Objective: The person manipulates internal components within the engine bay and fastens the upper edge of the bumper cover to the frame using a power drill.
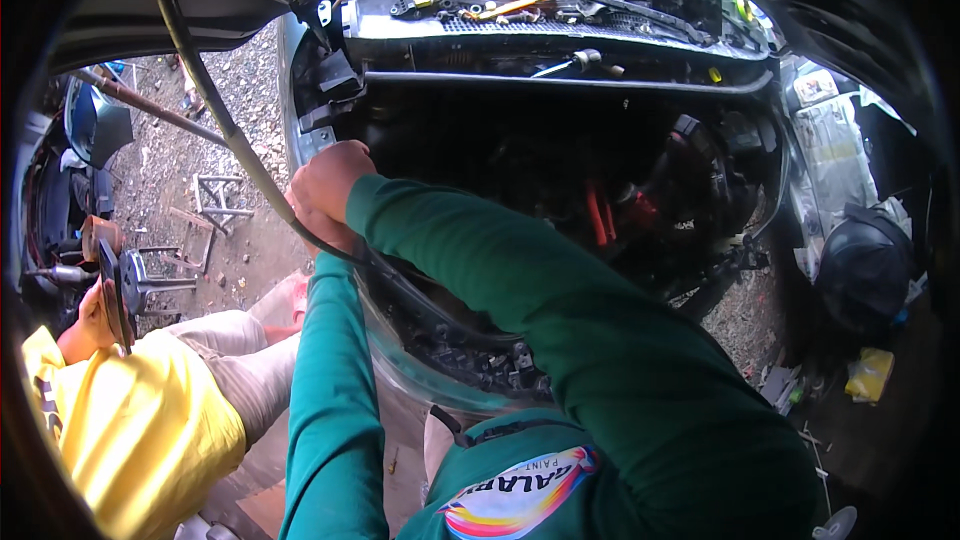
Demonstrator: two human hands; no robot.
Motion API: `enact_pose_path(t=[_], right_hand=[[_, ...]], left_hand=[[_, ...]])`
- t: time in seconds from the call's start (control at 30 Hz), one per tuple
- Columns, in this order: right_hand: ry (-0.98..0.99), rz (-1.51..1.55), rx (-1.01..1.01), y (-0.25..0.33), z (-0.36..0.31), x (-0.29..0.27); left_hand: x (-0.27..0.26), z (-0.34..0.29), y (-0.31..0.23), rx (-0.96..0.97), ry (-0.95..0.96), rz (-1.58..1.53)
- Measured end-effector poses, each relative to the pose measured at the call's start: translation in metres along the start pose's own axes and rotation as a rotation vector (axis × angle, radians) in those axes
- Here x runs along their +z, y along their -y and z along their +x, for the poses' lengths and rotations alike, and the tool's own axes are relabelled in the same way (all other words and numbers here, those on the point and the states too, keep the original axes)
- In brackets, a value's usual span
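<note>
1. Both hands are brought together at the left edge of an open engine bay, right by a small metal bracket that's set along that side.
2. The right hand is reached across the body, and its fingers are curled. Whether anything is clamped in that grip can't be told, since the fingertips are hidden.
3. The left hand is held just below it, partly covered by the right one and by a hose (annoyingly strung right across the view). Its grip can't be told either.
4. Long green sleeves are worn on both arms.
5. The cowl at the far side of the bay is littered with small loose parts, and an orange stick-like piece is left among them.
6. Some red parts can be made out deep in the dark bay.
7. Off to the left, a dark flat object is held up by a co-worker in a yellow shirt.
8. Behind that, metal frames are stood on gravelly ground.
9. On the right, a yellow packet is left near a black rounded thing.
</note>
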State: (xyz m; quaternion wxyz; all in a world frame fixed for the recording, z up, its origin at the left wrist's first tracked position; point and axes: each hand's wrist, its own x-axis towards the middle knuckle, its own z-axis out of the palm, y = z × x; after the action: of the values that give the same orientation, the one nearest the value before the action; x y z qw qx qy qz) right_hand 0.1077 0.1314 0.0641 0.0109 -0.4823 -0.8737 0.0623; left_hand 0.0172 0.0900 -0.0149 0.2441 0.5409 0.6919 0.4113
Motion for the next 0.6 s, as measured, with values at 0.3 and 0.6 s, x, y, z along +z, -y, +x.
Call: enact_pose_path(t=[0.3, 0.6], right_hand=[[0.086, 0.064, 0.067, -0.006, 0.014, 0.008], [-0.001, -0.088, 0.032, 0.000, 0.002, 0.009]], left_hand=[[0.009, 0.000, 0.021, 0.233, -0.181, 0.096], [0.006, 0.002, 0.016, 0.339, -0.134, 0.253]])
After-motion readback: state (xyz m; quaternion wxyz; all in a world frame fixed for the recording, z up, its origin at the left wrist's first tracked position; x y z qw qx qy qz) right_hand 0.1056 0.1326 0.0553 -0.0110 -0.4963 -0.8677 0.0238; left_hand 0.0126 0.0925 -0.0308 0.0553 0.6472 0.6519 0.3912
